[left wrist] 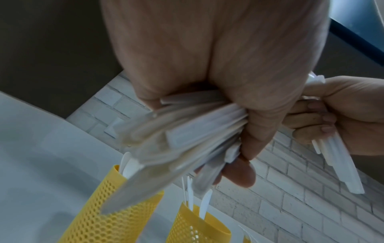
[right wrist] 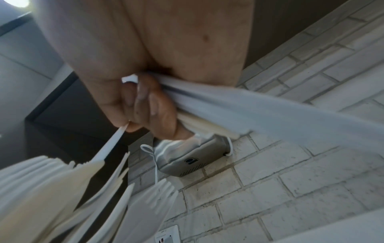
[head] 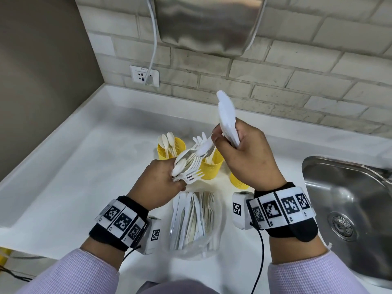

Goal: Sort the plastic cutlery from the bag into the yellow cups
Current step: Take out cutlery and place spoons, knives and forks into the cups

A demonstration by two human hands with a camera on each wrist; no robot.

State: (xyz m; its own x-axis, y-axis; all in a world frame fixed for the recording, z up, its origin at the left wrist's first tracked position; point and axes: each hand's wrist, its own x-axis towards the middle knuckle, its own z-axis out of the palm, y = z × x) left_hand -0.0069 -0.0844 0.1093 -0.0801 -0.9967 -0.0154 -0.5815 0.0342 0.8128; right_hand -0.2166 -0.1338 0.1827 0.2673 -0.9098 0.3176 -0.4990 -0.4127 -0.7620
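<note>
My left hand (head: pixel 161 181) grips a mixed bundle of white forks and spoons (head: pixel 187 168) over the cups; the left wrist view shows the same bundle (left wrist: pixel 187 131) clamped in its fingers. My right hand (head: pixel 246 158) holds a bunch of white knives (head: pixel 227 115) pointing up, and its thumb and forefinger pinch one more knife (head: pixel 204 148) lying on the bundle. Three yellow mesh cups stand behind: the left cup (head: pixel 169 148) has spoons, the middle cup (head: pixel 212 167) has forks, and the right cup (head: pixel 237 182) is mostly hidden by my right hand. The clear bag (head: pixel 197 225) of cutlery lies between my wrists.
A steel sink (head: pixel 347 209) is sunk into the white counter (head: pixel 84 166) at the right. A brick-tiled wall stands behind with a socket (head: pixel 144 76), a white cable and a metal appliance (head: pixel 207 24) mounted above. The counter's front edge runs at lower left.
</note>
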